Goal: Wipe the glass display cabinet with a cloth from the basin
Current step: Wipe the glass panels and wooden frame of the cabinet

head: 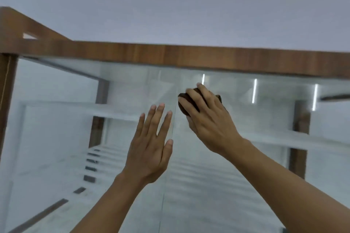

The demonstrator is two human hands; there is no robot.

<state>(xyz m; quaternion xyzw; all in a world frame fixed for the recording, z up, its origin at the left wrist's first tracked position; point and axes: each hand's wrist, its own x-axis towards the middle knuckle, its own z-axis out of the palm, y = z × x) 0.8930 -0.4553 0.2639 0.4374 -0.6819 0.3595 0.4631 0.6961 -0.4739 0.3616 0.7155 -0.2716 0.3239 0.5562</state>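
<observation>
The glass display cabinet (255,157) fills the view, its front panes running up to a wooden top rail (189,55). My right hand (210,119) presses a bunched dark brown cloth (184,103) against the upper glass, just right of the seam between two panes. My left hand (151,149) lies flat on the glass left of that seam, fingers spread upward, holding nothing. The basin is out of sight.
Inside the cabinet are white shelves (303,138) and wooden uprights (299,157). A wooden side post (7,100) frames the left edge. Light strips (254,91) reflect in the upper right glass. A plain pale ceiling lies above the rail.
</observation>
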